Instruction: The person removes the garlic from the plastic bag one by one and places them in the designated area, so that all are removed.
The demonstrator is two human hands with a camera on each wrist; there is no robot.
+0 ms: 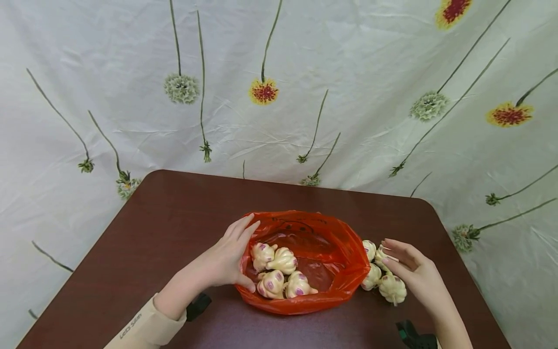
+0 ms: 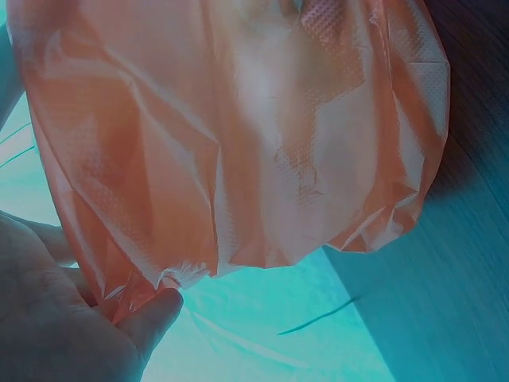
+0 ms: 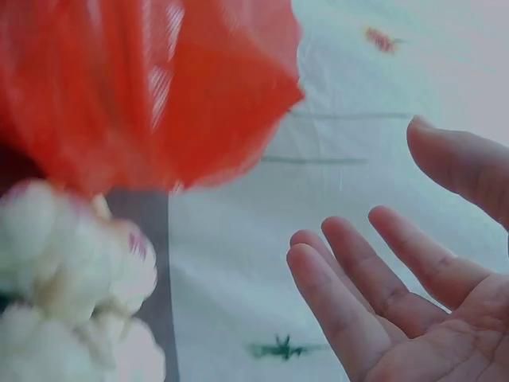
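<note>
A red plastic bag [image 1: 301, 304] stands on the table with its mouth spread wide. Inside it, toward the left, lie several garlic bulbs [image 1: 283, 261] with purple patches. My left hand [image 1: 222, 259] holds the bag's left rim; the left wrist view shows the thumb [image 2: 155, 318] and fingers pinching the gathered plastic. Just right of the bag sits a cluster of several more garlic bulbs [image 1: 392, 288], partly hidden by the bag and my right hand [image 1: 414, 274]. That hand is beside the cluster, its fingers [image 3: 366, 270] spread and relaxed, with nothing in its palm.
The dark brown table [image 1: 196, 203] has rounded far corners. Behind and around it hangs a pale cloth [image 1: 244, 131] printed with flowers and stems. Dark wrist devices [image 1: 198, 306] show near both forearms.
</note>
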